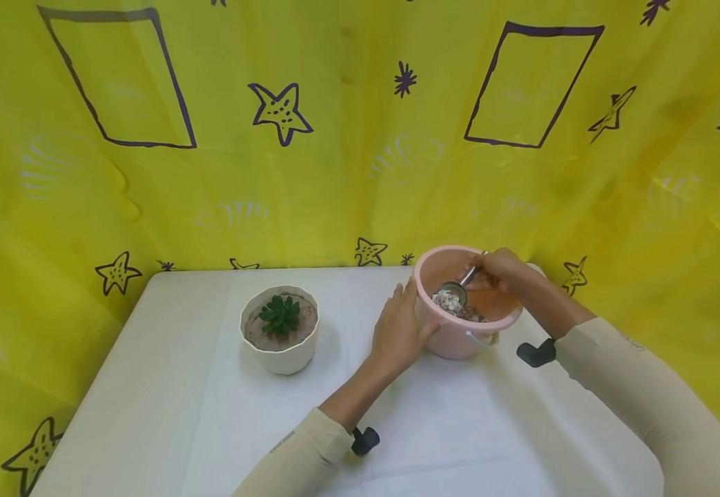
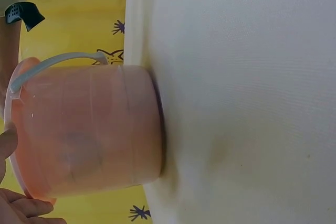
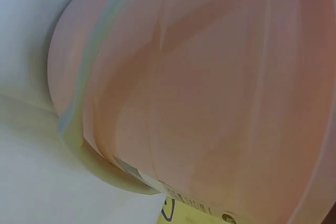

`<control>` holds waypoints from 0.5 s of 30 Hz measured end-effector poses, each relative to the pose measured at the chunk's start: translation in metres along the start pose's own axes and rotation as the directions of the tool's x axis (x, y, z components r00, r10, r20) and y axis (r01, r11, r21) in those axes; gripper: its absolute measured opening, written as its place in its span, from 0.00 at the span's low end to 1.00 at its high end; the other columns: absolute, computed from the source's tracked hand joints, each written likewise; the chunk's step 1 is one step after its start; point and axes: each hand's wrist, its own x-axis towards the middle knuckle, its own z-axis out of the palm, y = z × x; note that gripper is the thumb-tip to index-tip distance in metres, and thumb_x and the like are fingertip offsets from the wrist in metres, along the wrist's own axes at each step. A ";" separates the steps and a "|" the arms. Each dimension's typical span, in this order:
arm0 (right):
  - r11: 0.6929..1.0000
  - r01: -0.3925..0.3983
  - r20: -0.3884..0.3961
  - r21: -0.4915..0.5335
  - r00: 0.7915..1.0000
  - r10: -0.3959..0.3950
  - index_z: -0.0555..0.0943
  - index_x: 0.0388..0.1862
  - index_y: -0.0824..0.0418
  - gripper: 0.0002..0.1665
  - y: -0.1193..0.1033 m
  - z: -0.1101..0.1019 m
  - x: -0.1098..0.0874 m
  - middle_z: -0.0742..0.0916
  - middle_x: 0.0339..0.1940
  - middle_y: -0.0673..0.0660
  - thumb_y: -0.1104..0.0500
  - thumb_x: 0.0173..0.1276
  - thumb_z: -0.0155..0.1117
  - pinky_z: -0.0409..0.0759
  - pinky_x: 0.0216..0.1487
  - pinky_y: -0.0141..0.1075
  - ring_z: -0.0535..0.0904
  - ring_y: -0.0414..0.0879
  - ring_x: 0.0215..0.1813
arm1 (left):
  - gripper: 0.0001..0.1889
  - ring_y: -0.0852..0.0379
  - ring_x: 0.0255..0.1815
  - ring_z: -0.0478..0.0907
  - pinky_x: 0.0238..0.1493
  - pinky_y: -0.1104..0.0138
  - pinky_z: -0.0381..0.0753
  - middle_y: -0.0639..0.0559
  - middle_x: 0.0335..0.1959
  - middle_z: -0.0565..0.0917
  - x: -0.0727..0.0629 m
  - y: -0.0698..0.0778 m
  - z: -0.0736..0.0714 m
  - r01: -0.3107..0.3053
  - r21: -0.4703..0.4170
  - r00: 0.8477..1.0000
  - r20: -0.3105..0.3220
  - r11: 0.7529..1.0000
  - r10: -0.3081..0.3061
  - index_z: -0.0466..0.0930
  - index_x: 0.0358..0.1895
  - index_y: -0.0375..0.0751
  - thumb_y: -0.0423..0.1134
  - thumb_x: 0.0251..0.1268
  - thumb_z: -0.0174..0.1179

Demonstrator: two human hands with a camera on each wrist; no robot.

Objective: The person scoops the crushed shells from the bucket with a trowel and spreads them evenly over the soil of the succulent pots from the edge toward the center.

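Observation:
A pink plastic bucket (image 1: 455, 343) stands on the white table, with a pale mix of small pebble-like bits (image 1: 473, 315) low inside it. My right hand (image 1: 501, 268) reaches over the far right rim and grips the handle of a metal scoop (image 1: 457, 290). The scoop's bowl is down in the bucket, with whitish bits at its lip. At the bucket's left side, my left hand (image 1: 398, 324) holds the wall near the rim, thumb toward the front and fingers toward the back. The right wrist view shows mostly the bucket's wall (image 3: 210, 87); the right hand is hidden there.
To the left, a white pot (image 1: 288, 359) holds a green succulent (image 1: 280, 315) in greyish soil. The bucket's pale handle (image 2: 58, 64) hangs down its outside. A yellow patterned curtain (image 1: 335, 193) closes off the table's back edge. Both wrists carry small black devices (image 1: 366, 440).

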 end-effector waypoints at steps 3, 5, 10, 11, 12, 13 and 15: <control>1.000 -0.009 -0.010 0.013 1.000 0.009 0.78 0.46 0.76 0.20 0.001 -0.002 -0.001 0.90 0.25 0.59 0.62 0.88 0.41 0.88 0.32 0.34 0.90 0.47 0.25 | 0.48 0.41 0.80 0.63 0.74 0.46 0.68 0.42 0.79 0.68 0.000 0.000 0.000 -0.005 0.003 1.000 -0.002 1.000 0.005 0.55 0.84 0.38 0.55 0.70 0.70; 0.999 -0.007 0.001 0.037 1.000 0.007 0.78 0.45 0.76 0.21 0.001 -0.004 -0.002 0.89 0.25 0.60 0.62 0.88 0.41 0.89 0.32 0.35 0.90 0.47 0.25 | 0.48 0.41 0.80 0.63 0.74 0.46 0.68 0.42 0.79 0.68 -0.001 0.000 0.000 -0.007 0.004 1.000 -0.005 1.000 0.007 0.55 0.84 0.38 0.55 0.70 0.70; 0.996 0.001 0.032 0.094 0.999 -0.004 0.77 0.40 0.74 0.22 -0.001 -0.006 -0.006 0.89 0.25 0.61 0.64 0.88 0.38 0.89 0.34 0.36 0.90 0.49 0.26 | 0.48 0.42 0.81 0.61 0.75 0.47 0.66 0.44 0.80 0.67 -0.001 0.000 -0.001 0.004 -0.013 1.000 0.004 1.000 -0.004 0.55 0.85 0.39 0.55 0.71 0.69; 0.995 0.003 0.032 0.099 0.999 -0.006 0.77 0.39 0.74 0.22 -0.001 -0.006 -0.006 0.89 0.24 0.61 0.64 0.88 0.38 0.89 0.34 0.37 0.90 0.49 0.26 | 0.48 0.42 0.81 0.61 0.76 0.47 0.65 0.44 0.80 0.66 -0.001 0.000 -0.001 0.008 -0.016 1.000 0.010 1.000 -0.008 0.54 0.85 0.39 0.55 0.71 0.69; 0.995 0.001 0.026 0.099 1.000 -0.004 0.77 0.39 0.73 0.22 -0.001 -0.007 -0.007 0.89 0.24 0.61 0.64 0.88 0.38 0.89 0.34 0.36 0.90 0.49 0.26 | 0.48 0.42 0.81 0.60 0.76 0.47 0.65 0.45 0.80 0.66 -0.001 0.000 -0.001 0.009 -0.017 1.000 0.012 1.000 -0.009 0.54 0.85 0.39 0.55 0.71 0.69; 0.995 0.000 0.015 0.099 1.000 -0.001 0.77 0.38 0.72 0.22 -0.002 -0.007 -0.007 0.89 0.24 0.61 0.63 0.88 0.39 0.89 0.34 0.36 0.90 0.48 0.25 | 0.48 0.43 0.81 0.60 0.76 0.47 0.66 0.45 0.80 0.66 -0.001 0.000 0.000 0.012 -0.015 1.000 0.014 1.000 -0.012 0.54 0.85 0.39 0.56 0.71 0.69; 0.994 -0.002 -0.004 0.108 1.000 0.003 0.77 0.37 0.72 0.21 -0.002 -0.009 -0.008 0.89 0.24 0.60 0.62 0.88 0.41 0.89 0.33 0.35 0.90 0.48 0.25 | 0.49 0.43 0.82 0.60 0.76 0.47 0.66 0.45 0.81 0.66 0.000 0.000 0.000 0.012 -0.011 1.000 0.016 1.000 -0.012 0.54 0.85 0.40 0.56 0.71 0.69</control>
